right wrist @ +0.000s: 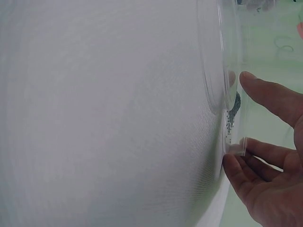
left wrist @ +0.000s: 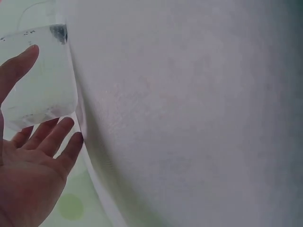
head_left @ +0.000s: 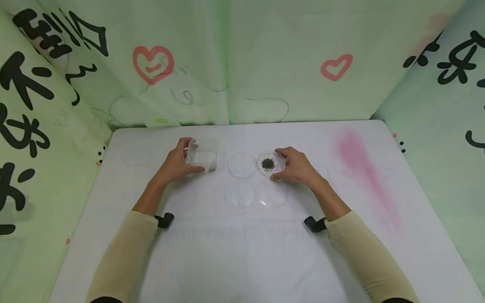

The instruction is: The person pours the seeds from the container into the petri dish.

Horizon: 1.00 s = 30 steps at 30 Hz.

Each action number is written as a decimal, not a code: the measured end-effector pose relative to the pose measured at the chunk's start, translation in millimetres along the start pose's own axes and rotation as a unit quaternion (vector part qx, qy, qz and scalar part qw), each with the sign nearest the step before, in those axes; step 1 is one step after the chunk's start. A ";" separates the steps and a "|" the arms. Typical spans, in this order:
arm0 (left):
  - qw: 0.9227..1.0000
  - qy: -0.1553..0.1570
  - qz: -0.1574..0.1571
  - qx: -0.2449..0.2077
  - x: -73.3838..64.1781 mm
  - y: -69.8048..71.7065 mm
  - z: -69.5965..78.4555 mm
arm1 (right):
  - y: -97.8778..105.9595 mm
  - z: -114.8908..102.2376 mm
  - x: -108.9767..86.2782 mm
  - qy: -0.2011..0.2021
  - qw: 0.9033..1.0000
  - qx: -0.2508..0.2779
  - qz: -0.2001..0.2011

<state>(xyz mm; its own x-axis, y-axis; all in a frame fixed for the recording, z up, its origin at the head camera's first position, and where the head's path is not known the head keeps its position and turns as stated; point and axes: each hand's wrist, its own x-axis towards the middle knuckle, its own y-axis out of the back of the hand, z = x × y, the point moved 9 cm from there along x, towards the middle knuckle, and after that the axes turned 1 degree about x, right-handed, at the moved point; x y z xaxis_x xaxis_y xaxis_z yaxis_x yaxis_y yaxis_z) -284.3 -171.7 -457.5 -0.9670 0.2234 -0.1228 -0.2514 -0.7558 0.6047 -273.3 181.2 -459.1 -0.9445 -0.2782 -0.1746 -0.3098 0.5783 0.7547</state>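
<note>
My left hand [head_left: 182,162] grips a clear square plastic box [head_left: 202,153] at its left side, thumb along the front and fingers behind. In the left wrist view, dark bits show in one corner of this box [left wrist: 42,80]. My right hand [head_left: 297,166] holds a clear round petri dish [head_left: 259,169] from the right, between thumb and fingers. A small heap of dark green-brown flakes [head_left: 267,163] lies in that dish. In the right wrist view the fingers [right wrist: 236,175] are at the dish's rim and the thumb is on its near side.
Left of the flakes dish is another clear round dish [head_left: 241,165]. Two more clear round pieces [head_left: 239,193], [head_left: 270,193] lie in front of them on the white table [head_left: 242,252]. Green cloth walls [head_left: 250,63] stand at the back and sides. A pink stain [head_left: 363,168] marks the table's right.
</note>
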 end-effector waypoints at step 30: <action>0.986 -0.130 0.033 0.094 -2.6 -0.4 63.6 | 0.0 0.1 -0.4 0.004 1.000 0.010 -0.003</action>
<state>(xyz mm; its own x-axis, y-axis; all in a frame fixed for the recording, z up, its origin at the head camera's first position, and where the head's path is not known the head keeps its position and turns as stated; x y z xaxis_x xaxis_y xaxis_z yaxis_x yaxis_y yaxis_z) -279.0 -132.8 -407.3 -0.9316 0.3455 0.1131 -0.1515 -0.6517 0.7432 -272.9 181.4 -459.1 -0.9417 -0.2874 -0.1750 -0.3182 0.5916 0.7408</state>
